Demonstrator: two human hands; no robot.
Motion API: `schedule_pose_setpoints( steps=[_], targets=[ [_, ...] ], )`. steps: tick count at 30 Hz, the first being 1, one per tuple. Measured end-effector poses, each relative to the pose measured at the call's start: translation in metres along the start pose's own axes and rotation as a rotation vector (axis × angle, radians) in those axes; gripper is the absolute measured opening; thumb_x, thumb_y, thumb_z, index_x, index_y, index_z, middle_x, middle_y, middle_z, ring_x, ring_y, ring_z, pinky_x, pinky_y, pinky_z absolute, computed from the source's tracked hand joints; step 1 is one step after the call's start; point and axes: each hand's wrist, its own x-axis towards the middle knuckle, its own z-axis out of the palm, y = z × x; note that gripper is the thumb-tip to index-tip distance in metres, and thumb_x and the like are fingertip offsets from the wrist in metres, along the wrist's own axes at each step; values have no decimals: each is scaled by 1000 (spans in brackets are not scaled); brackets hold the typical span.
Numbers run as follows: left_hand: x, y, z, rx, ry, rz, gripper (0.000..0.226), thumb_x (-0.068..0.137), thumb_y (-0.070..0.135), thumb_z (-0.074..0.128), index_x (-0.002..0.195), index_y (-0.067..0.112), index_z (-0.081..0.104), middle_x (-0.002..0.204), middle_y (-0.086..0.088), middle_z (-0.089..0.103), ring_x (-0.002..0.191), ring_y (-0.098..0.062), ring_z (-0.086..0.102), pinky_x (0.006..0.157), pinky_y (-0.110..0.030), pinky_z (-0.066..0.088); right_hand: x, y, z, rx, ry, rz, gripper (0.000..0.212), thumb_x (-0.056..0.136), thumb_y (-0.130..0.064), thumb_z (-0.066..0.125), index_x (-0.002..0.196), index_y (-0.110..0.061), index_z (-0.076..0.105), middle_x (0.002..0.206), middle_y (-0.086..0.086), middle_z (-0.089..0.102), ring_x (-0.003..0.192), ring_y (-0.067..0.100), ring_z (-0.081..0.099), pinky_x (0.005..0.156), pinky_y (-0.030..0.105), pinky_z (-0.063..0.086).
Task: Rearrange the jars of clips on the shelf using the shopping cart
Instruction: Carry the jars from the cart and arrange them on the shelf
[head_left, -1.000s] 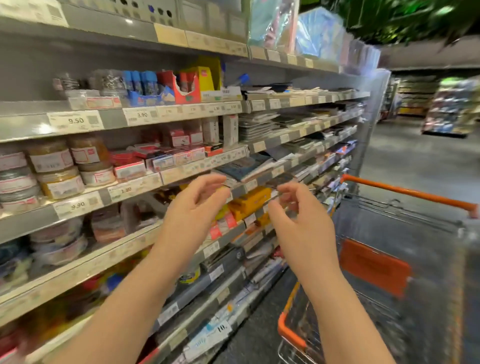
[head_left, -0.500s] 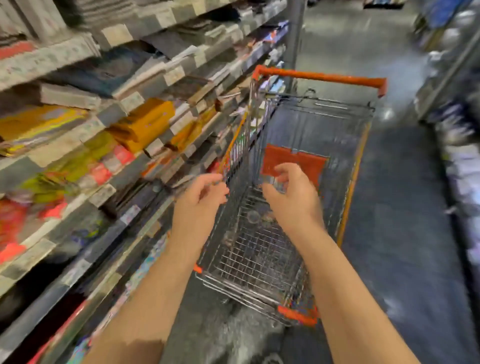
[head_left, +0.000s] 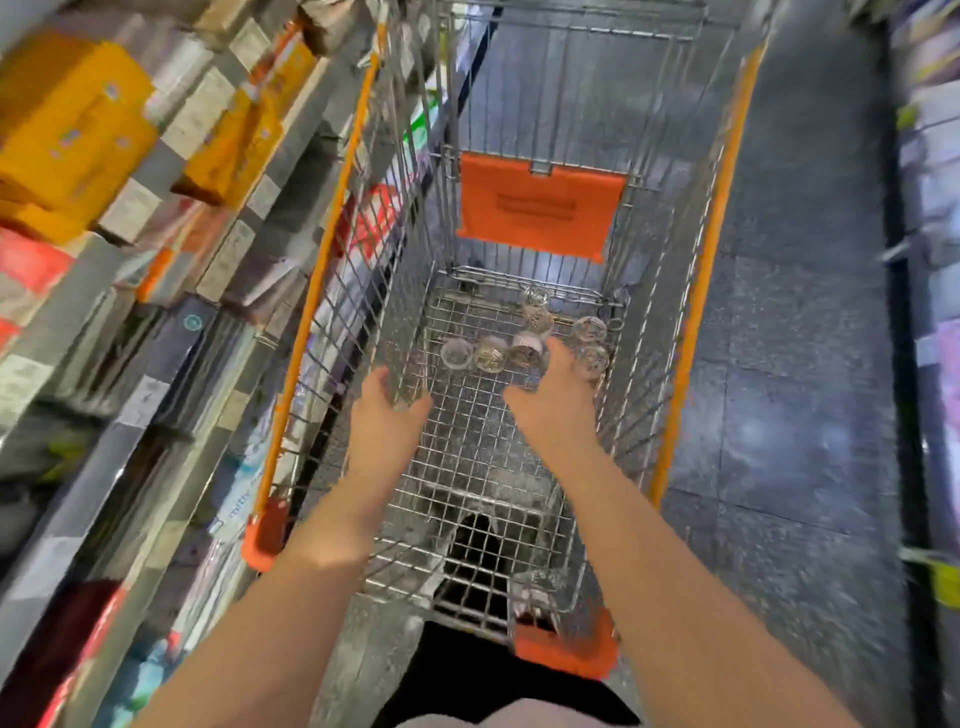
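Since the earlier frame, both hands have dropped deeper into the cart (head_left: 321, 249), and the view has tipped down until the basket fills the centre of the frame.

Head view:

1. Locate the jars (head_left: 491, 354). About six small clear jars sit in a loose cluster on the wire floor of the cart, centre frame, just below the orange flap (head_left: 540, 208). At least one appears to lie on its side. The shelf (head_left: 156, 249) runs down the left of the frame, beside the cart.

2. Check the left hand (head_left: 387, 410). Its fingers curl loosely downward near the left wire wall. It holds nothing.

3. Check the right hand (head_left: 553, 397). Its fingers stretch forward with the thumb spread, and the tips reach in among the right-hand jars. Whether they touch a jar cannot be told; no grip is formed.

4. Handling. Treat each jar as light but rigid, and probably smooth and slippery. You cannot tell glass from plastic, so assume it can break. The contents are likely loose and may shift when tilted.

5. Grip. Take each jar around its side wall with thumb opposite fingers, just under the lid, and lift it straight up. Do not pinch the lid alone, since its fit is unknown. Round jars may roll on the wire grid, so steady a neighbour before you lift.
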Motion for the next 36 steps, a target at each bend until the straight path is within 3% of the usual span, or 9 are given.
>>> schedule_pose_setpoints(
  steps=[3, 6, 11, 13, 18, 22, 26, 30, 36],
  targets=[
    [41, -24, 27, -78, -82, -258, 75, 85, 35, 61, 145, 23, 19, 140, -13, 39, 121, -38, 46, 98, -55, 42, 38, 8, 30, 15, -40, 109, 74, 84, -26, 62, 144, -17, 19, 143, 12, 35, 126, 32, 40, 107, 45, 33],
    [78, -50, 51, -240, -90, -553, 70, 83, 43, 60, 140, 37, 18, 131, -7, 42, 114, -36, 48, 89, -53, 48, 77, 22, 66, 82, -106, 255, 76, 87, -31, 60, 147, -22, 14, 140, 17, 40, 117, 34, 51, 99, 48, 43],
    [123, -90, 80, -196, -129, -655, 71, 89, 37, 58, 144, 34, 14, 130, -7, 48, 103, -32, 57, 61, -39, 52, 135, 56, 126, 78, -238, 386, 76, 87, -41, 52, 147, -27, 8, 109, 15, 59, 83, 23, 52, 76, 42, 49],
    [138, -98, 89, -184, -92, -714, 75, 90, 40, 57, 145, 41, 6, 138, -13, 46, 104, -38, 58, 67, -42, 56, 159, 66, 141, 69, -267, 431, 78, 88, -43, 50, 148, -30, 2, 102, 16, 66, 74, 22, 51, 68, 41, 48],
    [163, -119, 108, -95, -33, -721, 78, 86, 61, 47, 140, 50, -8, 143, -12, 42, 97, -38, 61, 80, -53, 54, 219, 64, 150, 69, -283, 439, 74, 95, -44, 43, 150, -29, -4, 85, 4, 62, 62, 19, 53, 55, 28, 39],
    [178, -132, 121, -138, -8, -705, 65, 90, 51, 47, 143, 37, 12, 141, -13, 42, 115, -39, 54, 90, -58, 46, 246, 66, 163, 17, -311, 390, 68, 95, -48, 40, 150, -27, 5, 127, 12, 53, 83, 24, 57, 81, 35, 47],
    [189, -133, 131, -229, 109, -700, 52, 88, 51, 52, 131, 30, 30, 121, -15, 52, 94, -33, 60, 83, -50, 52, 255, 74, 175, -14, -281, 360, 53, 95, -42, 43, 140, -22, 23, 111, 6, 59, 68, 18, 57, 65, 35, 52],
    [189, -135, 138, -196, 80, -696, 40, 88, 33, 58, 122, 32, 35, 111, -16, 54, 76, -22, 60, 54, -27, 50, 244, 83, 187, -38, -224, 305, 47, 88, -37, 60, 123, -21, 34, 103, 6, 58, 64, 15, 56, 49, 26, 41],
    [167, -125, 128, -191, 92, -563, 36, 87, 20, 61, 116, 31, 42, 103, -8, 61, 71, -19, 58, 43, -21, 41, 202, 86, 177, 15, -112, 223, 45, 81, -34, 69, 111, -23, 39, 108, 10, 50, 67, 17, 57, 51, 25, 45]
  ],
)
